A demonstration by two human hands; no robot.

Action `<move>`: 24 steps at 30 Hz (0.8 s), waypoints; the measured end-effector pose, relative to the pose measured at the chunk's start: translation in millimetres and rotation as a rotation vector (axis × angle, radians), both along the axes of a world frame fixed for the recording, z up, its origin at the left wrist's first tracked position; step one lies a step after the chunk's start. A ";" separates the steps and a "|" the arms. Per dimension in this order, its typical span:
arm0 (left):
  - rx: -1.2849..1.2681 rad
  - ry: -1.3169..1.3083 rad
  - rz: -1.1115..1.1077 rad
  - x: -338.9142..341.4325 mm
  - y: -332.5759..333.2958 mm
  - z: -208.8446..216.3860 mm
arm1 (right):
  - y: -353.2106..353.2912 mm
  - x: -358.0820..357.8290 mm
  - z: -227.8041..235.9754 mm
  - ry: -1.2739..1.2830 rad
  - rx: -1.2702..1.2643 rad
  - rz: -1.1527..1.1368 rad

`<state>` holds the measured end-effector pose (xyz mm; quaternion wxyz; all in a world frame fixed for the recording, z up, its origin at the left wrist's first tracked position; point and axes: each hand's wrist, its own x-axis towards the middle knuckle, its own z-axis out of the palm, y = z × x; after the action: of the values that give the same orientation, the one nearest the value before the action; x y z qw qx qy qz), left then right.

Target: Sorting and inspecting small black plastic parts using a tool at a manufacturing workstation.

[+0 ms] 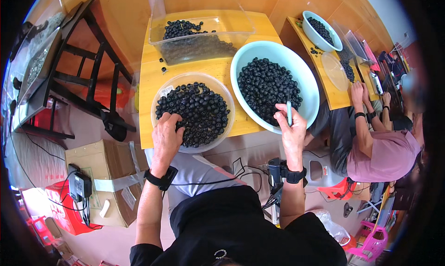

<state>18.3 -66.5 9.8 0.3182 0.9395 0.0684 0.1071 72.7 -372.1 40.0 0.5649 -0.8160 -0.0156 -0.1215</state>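
My left hand (pixel 168 137) rests at the near-left edge of a round clear plastic tray (pixel 231 107). Its fingers are curled down among the black beads (pixel 199 108) there, and whatever they pinch is hidden. In my right hand (pixel 292 132), closed over the near rim of a pale blue basin (pixel 314 87), is a slim tool with a light blue handle (pixel 289 112). The tool points away from me over the basin's black beads (pixel 264 83); its tip is hard to make out against them. Many beads show a hole.
Behind the tray stands a clear rectangular bin (pixel 208 36) with more black beads, on a yellow wooden table (pixel 146 103). A co-worker (pixel 380 150) sits at another table on the right, near a second basin (pixel 340 47). Cardboard box (pixel 104 182) and dark stool frame (pixel 97 71) are left.
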 end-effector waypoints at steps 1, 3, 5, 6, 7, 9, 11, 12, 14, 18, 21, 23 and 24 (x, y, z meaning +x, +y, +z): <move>0.013 0.003 -0.019 -0.1 0.2 1.3 | 2.0 1.0 -0.4 -0.017 0.015 -0.011; 0.013 0.004 -0.032 -1.6 1.1 -2.2 | 4.0 1.1 -0.3 -0.007 0.011 -0.018; -0.024 0.018 -0.034 -2.0 4.0 -9.4 | 4.6 2.5 -1.3 0.003 -0.014 -0.016; -0.023 0.016 -0.042 -2.2 3.6 -9.2 | 3.4 1.9 -1.5 0.002 -0.013 -0.024; -0.016 0.002 -0.045 -2.1 2.8 -8.7 | 2.6 1.5 -2.1 -0.002 -0.011 -0.025; -0.009 -0.015 -0.060 -1.3 2.5 -7.9 | 3.6 1.2 -3.6 -0.047 0.005 -0.035; -0.126 -0.060 -0.067 0.0 3.9 -6.9 | 2.3 0.6 -3.9 -0.051 0.005 -0.039; -0.125 -0.063 -0.077 0.3 5.7 -6.4 | 2.9 0.7 -4.0 -0.051 0.006 -0.028; -0.237 -0.032 -0.044 0.7 8.6 -5.8 | 4.4 0.3 -2.9 -0.076 0.009 -0.042; -0.319 -0.003 -0.006 -0.2 12.2 -6.8 | 5.5 -0.6 -2.0 -0.058 -0.011 -0.042; -0.693 0.075 0.097 -1.6 13.0 -4.1 | 7.0 0.0 -2.5 -0.078 -0.017 -0.033; -0.826 0.073 0.072 -3.3 15.2 -5.9 | 6.5 0.6 -3.1 -0.104 -0.012 -0.035; -0.957 0.070 0.046 -4.3 17.4 -5.2 | 6.2 0.9 -4.5 -0.102 -0.008 -0.024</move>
<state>14.0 -49.1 4.6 0.7101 0.6886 0.1417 0.0391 73.6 -365.9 35.6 0.5585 -0.8112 -0.0349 -0.1697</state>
